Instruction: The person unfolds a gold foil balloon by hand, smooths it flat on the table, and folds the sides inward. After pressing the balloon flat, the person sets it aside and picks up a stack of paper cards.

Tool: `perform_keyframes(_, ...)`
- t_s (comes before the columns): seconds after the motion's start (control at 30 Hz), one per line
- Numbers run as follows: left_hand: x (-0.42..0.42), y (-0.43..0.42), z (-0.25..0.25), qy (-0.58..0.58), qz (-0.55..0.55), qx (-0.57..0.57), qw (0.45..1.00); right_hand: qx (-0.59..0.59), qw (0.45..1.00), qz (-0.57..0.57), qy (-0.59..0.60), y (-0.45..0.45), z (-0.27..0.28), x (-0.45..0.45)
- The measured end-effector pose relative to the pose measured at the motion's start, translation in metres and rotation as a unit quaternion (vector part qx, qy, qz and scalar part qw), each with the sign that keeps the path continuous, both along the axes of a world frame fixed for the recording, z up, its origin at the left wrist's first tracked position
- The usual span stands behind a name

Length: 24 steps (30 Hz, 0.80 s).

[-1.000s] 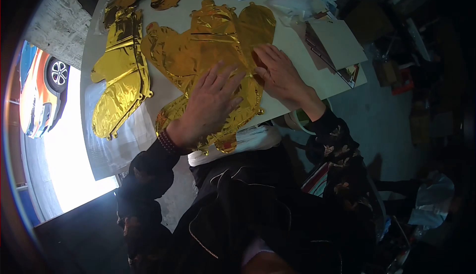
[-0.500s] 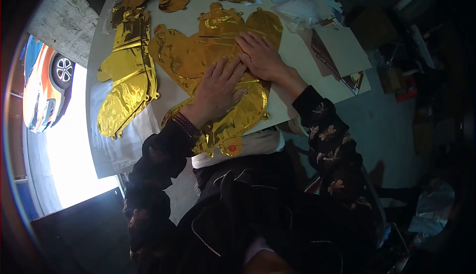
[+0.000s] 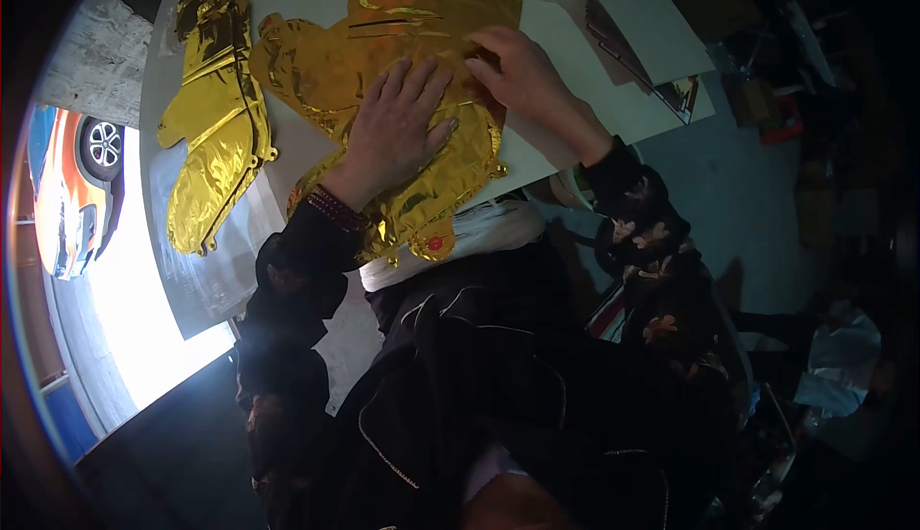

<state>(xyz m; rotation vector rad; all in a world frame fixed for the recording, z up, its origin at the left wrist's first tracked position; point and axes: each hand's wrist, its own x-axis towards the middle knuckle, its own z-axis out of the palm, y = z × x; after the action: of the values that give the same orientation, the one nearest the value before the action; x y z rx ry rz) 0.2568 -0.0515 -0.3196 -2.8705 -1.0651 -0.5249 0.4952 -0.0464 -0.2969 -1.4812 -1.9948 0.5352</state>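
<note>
- Parting from the left hand point(image 3: 393, 127), the right hand point(image 3: 522, 75) now bends its fingers over the gold foil piece point(image 3: 374, 51) (pinching or not, can't tell)
- Left lies flat, fingers extended, gripping nothing
- So flat contact looks down to one palm, the foil outspread at the table's point(image 3: 556, 17) near edge

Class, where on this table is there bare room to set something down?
Bare tabletop shows between the left foil piece and the central foil, and between the right hand and the cards. Crowded: the centre, with the left hand over the central foil.
</note>
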Motion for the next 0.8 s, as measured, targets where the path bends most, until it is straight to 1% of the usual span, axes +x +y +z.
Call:
perform_keyframes(0.1, -0.001, 0.003, -0.004, -0.018, -0.009, 0.005, 1.000, -0.046, 0.998, -0.040, -0.028, -0.069, 0.034, -0.003)
perform_keyframes(0.2, -0.003, 0.009, -0.006, -0.022, -0.018, -0.008, 1.000, 0.037, 0.997, -0.017, -0.071, -0.122, 0.029, -0.003)
perform_keyframes(0.27, -0.004, 0.011, -0.005, -0.021, -0.021, -0.016, 0.999, 0.068, 0.994, -0.027, -0.083, -0.139, 0.020, -0.008)
perform_keyframes(0.33, -0.003, 0.012, -0.004, -0.020, -0.026, -0.022, 0.999, 0.097, 0.990, -0.043, -0.093, -0.146, 0.010, -0.014)
perform_keyframes(0.43, -0.004, 0.013, -0.003, -0.022, -0.031, -0.025, 0.999, 0.107, 0.985, -0.051, -0.124, -0.149, 0.005, -0.020)
perform_keyframes(0.53, -0.005, 0.014, -0.003, -0.029, -0.034, -0.028, 0.999, 0.182, 0.968, -0.045, -0.165, -0.148, 0.001, -0.023)
perform_keyframes(0.63, -0.004, 0.014, -0.003, -0.034, -0.031, -0.031, 0.998, 0.194, 0.965, -0.046, -0.169, -0.149, 0.000, -0.024)
perform_keyframes(0.73, -0.004, 0.015, -0.002, -0.044, -0.035, -0.032, 0.998, 0.127, 0.981, -0.061, -0.132, -0.151, 0.006, -0.024)
perform_keyframes(0.8, -0.005, 0.016, -0.002, -0.057, -0.045, -0.038, 0.997, 0.109, 0.984, -0.065, -0.124, -0.151, 0.009, -0.025)
